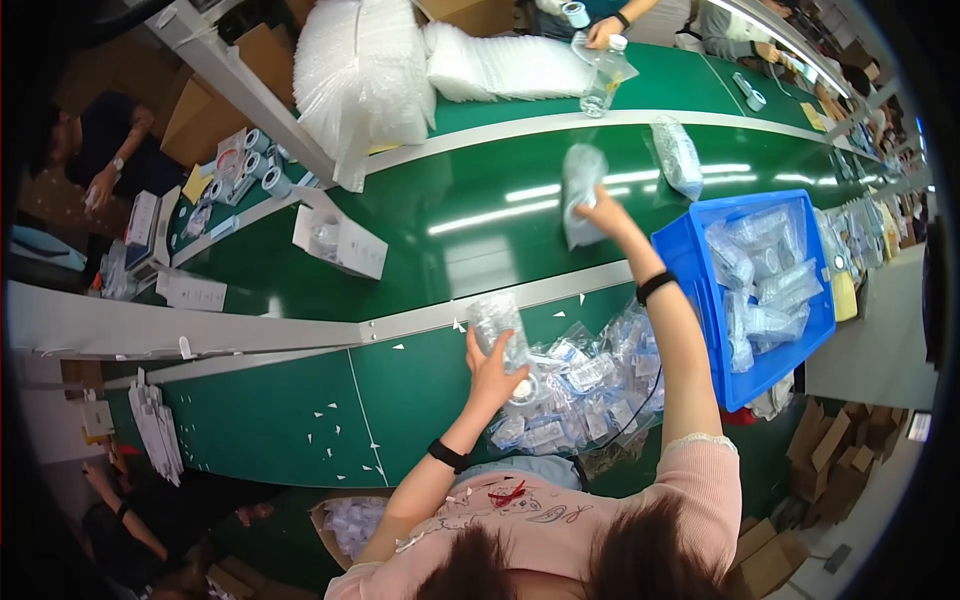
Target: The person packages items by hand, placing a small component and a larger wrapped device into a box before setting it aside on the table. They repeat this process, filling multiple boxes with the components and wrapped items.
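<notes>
Over the green belt (400, 225), right fingers (602, 206) hold a pouch (581, 170).

Right arm (682, 345) stretched far forward, right grip (600, 208) was closed, left arm (412, 500) reached less far, left grip (490, 378) curled, fingers spread

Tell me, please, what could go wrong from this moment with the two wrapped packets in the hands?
The right hand holds its wrapped packet above the green surface; a loose grip might let it drop there. The left hand holds its bubble-wrapped packet beside the heap of clear bags, so it could knock some aside. Small white scraps lie nearby and might cling to the wrap.
</notes>
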Action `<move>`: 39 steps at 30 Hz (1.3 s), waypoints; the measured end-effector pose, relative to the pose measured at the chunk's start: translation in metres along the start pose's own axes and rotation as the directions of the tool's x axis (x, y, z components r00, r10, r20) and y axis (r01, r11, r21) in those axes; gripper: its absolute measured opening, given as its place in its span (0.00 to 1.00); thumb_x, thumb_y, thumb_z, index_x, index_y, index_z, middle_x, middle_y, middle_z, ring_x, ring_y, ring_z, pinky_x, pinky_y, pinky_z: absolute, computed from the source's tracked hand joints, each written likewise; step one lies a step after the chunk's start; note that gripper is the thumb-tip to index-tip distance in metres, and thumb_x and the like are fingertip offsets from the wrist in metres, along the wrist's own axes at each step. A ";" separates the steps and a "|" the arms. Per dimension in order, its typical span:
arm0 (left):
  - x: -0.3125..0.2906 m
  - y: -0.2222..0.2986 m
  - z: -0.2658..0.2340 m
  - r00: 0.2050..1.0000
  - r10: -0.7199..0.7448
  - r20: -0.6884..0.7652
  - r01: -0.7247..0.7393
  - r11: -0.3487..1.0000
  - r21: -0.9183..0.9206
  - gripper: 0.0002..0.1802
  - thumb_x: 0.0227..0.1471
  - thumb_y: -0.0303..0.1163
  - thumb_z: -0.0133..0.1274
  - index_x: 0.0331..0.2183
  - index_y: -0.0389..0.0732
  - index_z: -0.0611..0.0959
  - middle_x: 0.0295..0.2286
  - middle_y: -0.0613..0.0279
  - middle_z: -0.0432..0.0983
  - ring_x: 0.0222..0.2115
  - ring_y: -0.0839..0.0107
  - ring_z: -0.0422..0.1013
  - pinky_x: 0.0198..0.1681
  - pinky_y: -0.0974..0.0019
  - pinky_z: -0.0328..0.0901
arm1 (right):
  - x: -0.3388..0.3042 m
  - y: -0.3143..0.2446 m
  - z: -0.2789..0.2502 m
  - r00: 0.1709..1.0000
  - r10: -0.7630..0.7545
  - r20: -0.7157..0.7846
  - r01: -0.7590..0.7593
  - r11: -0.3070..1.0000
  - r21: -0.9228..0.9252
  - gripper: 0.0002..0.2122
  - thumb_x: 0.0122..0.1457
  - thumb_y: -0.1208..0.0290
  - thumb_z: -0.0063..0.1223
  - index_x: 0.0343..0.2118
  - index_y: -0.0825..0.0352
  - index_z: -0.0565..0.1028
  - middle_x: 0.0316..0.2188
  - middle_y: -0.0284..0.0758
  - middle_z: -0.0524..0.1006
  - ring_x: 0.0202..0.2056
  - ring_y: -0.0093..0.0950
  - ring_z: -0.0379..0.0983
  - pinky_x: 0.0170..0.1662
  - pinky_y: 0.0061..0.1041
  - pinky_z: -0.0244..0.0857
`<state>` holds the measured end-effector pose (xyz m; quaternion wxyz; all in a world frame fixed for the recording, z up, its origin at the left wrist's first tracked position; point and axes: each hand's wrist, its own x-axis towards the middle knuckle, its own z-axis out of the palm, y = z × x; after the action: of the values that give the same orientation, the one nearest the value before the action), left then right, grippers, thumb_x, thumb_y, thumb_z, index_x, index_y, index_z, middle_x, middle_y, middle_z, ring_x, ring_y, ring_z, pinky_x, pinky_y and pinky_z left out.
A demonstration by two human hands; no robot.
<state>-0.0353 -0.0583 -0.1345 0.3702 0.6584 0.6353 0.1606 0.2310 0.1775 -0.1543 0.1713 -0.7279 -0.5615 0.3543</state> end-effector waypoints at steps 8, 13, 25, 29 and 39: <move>0.006 -0.048 -0.002 0.992 -0.002 -0.130 -0.054 0.901 -0.431 0.32 0.30 0.30 0.55 0.44 0.49 0.67 0.50 0.45 0.44 0.50 0.46 0.48 0.53 0.56 0.48 | -0.191 -0.018 0.086 0.801 -0.480 0.358 0.518 0.855 -0.013 0.40 0.38 0.47 0.55 0.52 0.68 0.55 0.40 0.51 0.69 0.41 0.45 0.67 0.43 0.33 0.62; 0.000 -0.085 0.004 0.977 0.017 -0.214 -0.103 0.913 -0.395 0.33 0.27 0.25 0.49 0.44 0.47 0.66 0.45 0.48 0.54 0.49 0.50 0.50 0.54 0.59 0.45 | -0.115 -0.084 0.038 0.824 -0.315 0.470 0.463 0.854 -0.239 0.30 0.44 0.48 0.52 0.41 0.73 0.69 0.39 0.50 0.70 0.42 0.41 0.67 0.45 0.33 0.60; -0.015 -0.066 -0.004 0.987 -0.054 -0.153 -0.037 0.843 -0.536 0.32 0.32 0.25 0.47 0.46 0.51 0.64 0.51 0.45 0.43 0.55 0.49 0.39 0.56 0.60 0.39 | 0.135 0.042 -0.017 0.817 0.027 -0.577 -0.530 0.431 -0.730 0.22 0.51 0.61 0.41 0.52 0.54 0.59 0.39 0.42 0.71 0.45 0.45 0.63 0.40 0.55 0.56; -0.015 -0.072 -0.011 0.995 -0.037 -0.093 -0.020 0.838 -0.545 0.32 0.32 0.25 0.47 0.45 0.50 0.64 0.51 0.46 0.43 0.55 0.49 0.39 0.56 0.59 0.40 | 0.137 0.029 -0.042 0.789 0.034 -0.613 -0.542 0.508 -0.669 0.21 0.49 0.63 0.46 0.49 0.54 0.64 0.39 0.42 0.71 0.45 0.41 0.63 0.42 0.52 0.56; 0.008 -0.096 0.004 0.981 0.114 -0.157 -0.174 0.873 -0.456 0.31 0.28 0.27 0.47 0.43 0.41 0.66 0.44 0.49 0.53 0.49 0.51 0.50 0.54 0.59 0.45 | 0.077 0.016 -0.020 0.844 0.053 -0.533 -0.380 0.760 -0.526 0.16 0.44 0.58 0.46 0.32 0.63 0.74 0.33 0.42 0.75 0.36 0.38 0.72 0.35 0.38 0.66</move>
<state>-0.1007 -0.0594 -0.2060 0.4643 0.5840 0.5488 0.3771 0.2654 0.2472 -0.1760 0.0176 -0.8700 -0.4921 -0.0251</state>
